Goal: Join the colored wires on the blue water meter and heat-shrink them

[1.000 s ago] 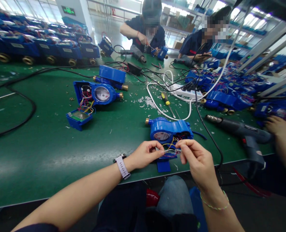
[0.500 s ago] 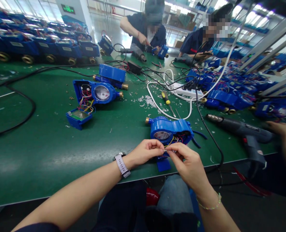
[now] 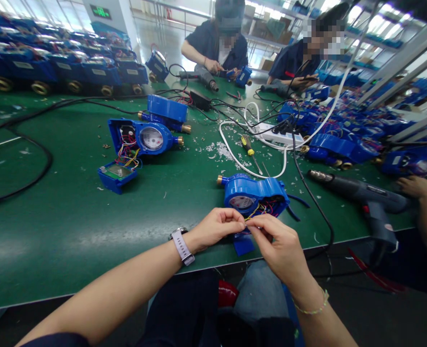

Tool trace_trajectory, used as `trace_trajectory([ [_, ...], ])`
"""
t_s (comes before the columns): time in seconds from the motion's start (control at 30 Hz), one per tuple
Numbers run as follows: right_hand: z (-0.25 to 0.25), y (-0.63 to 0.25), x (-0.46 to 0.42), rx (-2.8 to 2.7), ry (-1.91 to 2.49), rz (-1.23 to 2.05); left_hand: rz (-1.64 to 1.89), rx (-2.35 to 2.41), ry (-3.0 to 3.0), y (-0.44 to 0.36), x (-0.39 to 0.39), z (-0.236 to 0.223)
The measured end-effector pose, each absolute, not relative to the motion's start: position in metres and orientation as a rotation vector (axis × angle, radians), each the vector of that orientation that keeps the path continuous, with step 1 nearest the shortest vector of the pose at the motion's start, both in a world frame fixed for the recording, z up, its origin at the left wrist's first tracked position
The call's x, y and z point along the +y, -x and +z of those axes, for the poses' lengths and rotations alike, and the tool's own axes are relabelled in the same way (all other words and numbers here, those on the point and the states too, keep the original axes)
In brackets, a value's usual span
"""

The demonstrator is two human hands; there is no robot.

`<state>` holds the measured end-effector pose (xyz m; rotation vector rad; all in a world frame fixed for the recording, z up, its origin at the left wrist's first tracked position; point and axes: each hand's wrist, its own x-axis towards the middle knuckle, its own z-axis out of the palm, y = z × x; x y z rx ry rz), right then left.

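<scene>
At the near edge of the green table (image 3: 155,207), your left hand (image 3: 218,230) and right hand (image 3: 280,241) meet tip to tip. Thumb and forefinger of each are pressed together on thin wires (image 3: 258,210); which strand each one grips is hidden by your fingertips.

And the piece you're handling?

Just beyond your fingers. Your blue water meter (image 3: 251,185) lies there with its round dial toward you and its side compartment uncovered. Near the table edge, a blue cover (image 3: 243,246) shows below your fingertips, partly hidden by your hands.

What crowds you?

Beside the meter's right end lie blue tubes (image 3: 302,201). Farther right, a heat gun (image 3: 357,190) rests with its nozzle pointing left and its handle toward you; a black cable (image 3: 295,154) runs down between it and your meter. Behind the meter, a white cable (image 3: 284,161) loops around the tip of your yellow-and-black screwdriver (image 3: 248,146), leading toward a power strip (image 3: 276,138).

Anyone close to you?

Past the heat gun, a co-worker's hand (image 3: 417,186), blurred. Two more people (image 3: 206,43) work across from you.

And farther out?

Ahead on your left, a second meter (image 3: 161,144) has its circuit board (image 3: 118,170) out on wires, with a third meter (image 3: 168,110) just behind. Rows of meters (image 3: 67,70) fill your far left, a heap of wired meters (image 3: 343,144) your right.
</scene>
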<state>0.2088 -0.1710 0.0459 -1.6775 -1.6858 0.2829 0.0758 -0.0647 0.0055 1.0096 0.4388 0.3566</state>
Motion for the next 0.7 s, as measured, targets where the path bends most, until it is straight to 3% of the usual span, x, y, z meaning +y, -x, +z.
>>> trace_trajectory([
  [0.7, 0.0438, -0.2097, -0.1708, -1.682, 1.641, 0.32, 0.288, 0.457, -1.004, -0.0745, -0.0621, 0.0009],
])
